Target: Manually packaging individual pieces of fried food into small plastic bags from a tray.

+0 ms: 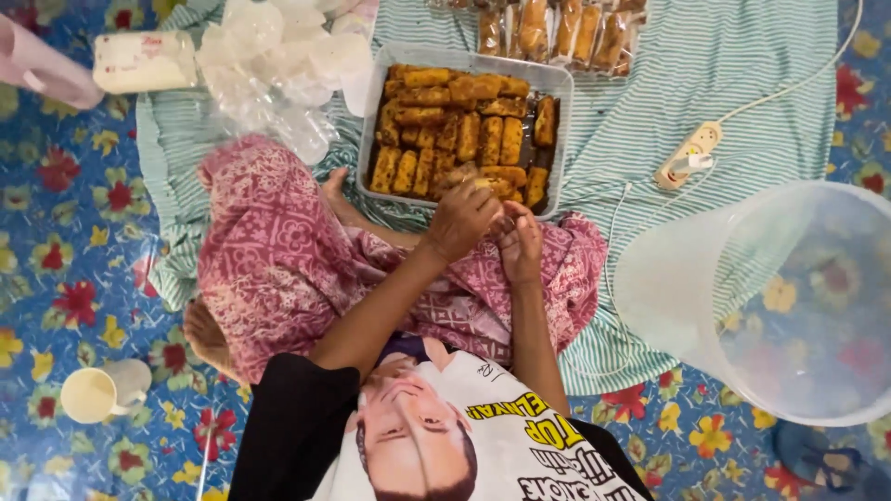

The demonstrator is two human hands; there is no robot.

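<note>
Your hands met at the tray's near edge.
Your left hand (461, 221) pinched a golden cake piece (480, 184) at the metal tray (554, 139); your right hand (521, 243) curled beside, grip unclear. A translucent plastic bucket (705, 297) stood at 3 o'clock.

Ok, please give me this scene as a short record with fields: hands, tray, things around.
left hand: left hand holds a golden snack piece at the tray's near edge
right hand: right hand close beside it, fingers curled; whether it grips anything is unclear
tray: clear tray full of golden pieces
surface: striped cloth
around: clear bucket, cream cup, power strip, plastic wrappers
</note>
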